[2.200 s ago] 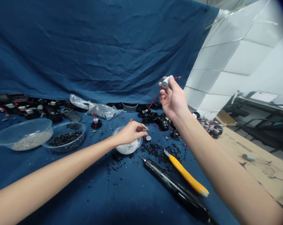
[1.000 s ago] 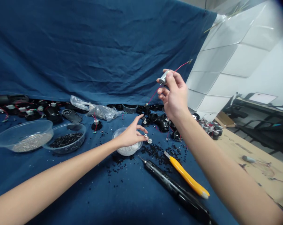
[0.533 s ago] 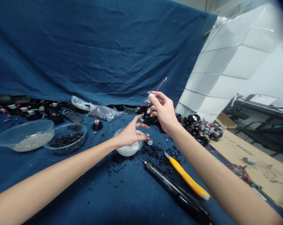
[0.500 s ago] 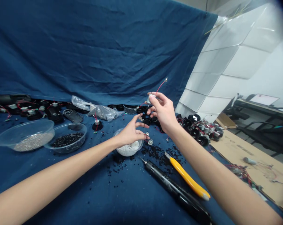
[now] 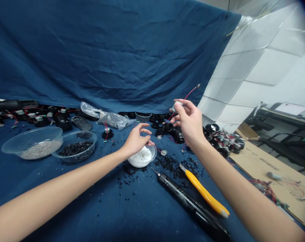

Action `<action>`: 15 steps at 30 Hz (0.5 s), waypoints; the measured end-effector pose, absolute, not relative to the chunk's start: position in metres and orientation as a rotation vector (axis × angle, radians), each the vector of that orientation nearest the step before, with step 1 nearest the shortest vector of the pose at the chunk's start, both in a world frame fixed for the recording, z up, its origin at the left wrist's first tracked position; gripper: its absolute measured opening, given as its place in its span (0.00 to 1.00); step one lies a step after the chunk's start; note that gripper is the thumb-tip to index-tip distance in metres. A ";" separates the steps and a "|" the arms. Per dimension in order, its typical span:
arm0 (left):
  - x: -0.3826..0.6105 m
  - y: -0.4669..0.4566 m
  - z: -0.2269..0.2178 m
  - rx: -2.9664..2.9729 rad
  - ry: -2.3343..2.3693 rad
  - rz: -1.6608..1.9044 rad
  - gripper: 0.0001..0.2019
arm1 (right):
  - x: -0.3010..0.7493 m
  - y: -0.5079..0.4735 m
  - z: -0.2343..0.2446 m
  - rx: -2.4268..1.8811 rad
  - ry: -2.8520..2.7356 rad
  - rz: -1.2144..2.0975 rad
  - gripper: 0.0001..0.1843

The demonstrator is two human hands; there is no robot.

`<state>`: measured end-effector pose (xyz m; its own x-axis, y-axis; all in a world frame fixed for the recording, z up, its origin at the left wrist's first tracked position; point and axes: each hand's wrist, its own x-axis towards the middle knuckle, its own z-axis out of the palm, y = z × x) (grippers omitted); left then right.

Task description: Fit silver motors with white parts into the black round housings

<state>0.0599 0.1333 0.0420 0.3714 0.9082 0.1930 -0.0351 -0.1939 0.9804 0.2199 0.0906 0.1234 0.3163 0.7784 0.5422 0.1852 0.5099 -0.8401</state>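
Observation:
My right hand [image 5: 191, 122] is raised, pinching a small silvery motor [image 5: 177, 106] between thumb and fingers. A red wire [image 5: 190, 93] sticks up from the motor with a small metal piece at its end. Lower and to the left, my left hand [image 5: 137, 140] hovers over a clear bowl of white material [image 5: 143, 156]. Its fingers are curved and apart; a thin dark wire shows by them, and I cannot make out whether they touch it. Just right of the bowl lies a small round metal part [image 5: 164, 152] on a red wire.
A black electric screwdriver [image 5: 190, 203] and a yellow-handled cutter [image 5: 205, 191] lie in front. Small black bits [image 5: 171, 163] are scattered around. Tubs of screws [image 5: 75, 149] and pale small parts [image 5: 41, 149] stand left. A plastic bag [image 5: 114, 119] and motor housings [image 5: 222, 139] line the back.
My right hand has moved right with the motor. My left hand has drawn slightly left, away from the small round part, and its fingers have shifted. The view has shifted slightly.

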 end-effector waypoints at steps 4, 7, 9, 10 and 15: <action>0.068 0.141 0.040 1.676 0.888 1.017 0.23 | 0.224 0.090 0.133 -0.951 -1.164 0.331 0.17; 0.086 0.161 0.055 1.893 0.919 0.967 0.22 | 0.230 0.089 0.147 -0.878 -1.067 0.191 0.14; 0.096 0.178 0.069 2.087 0.932 0.924 0.26 | 0.234 0.084 0.159 -0.814 -0.996 0.127 0.10; 0.098 0.186 0.075 2.175 0.962 0.903 0.27 | 0.236 0.080 0.165 -0.787 -0.971 0.110 0.09; 0.062 0.187 0.084 2.505 1.119 0.782 0.19 | 0.253 0.037 0.180 -0.858 -0.890 0.389 0.11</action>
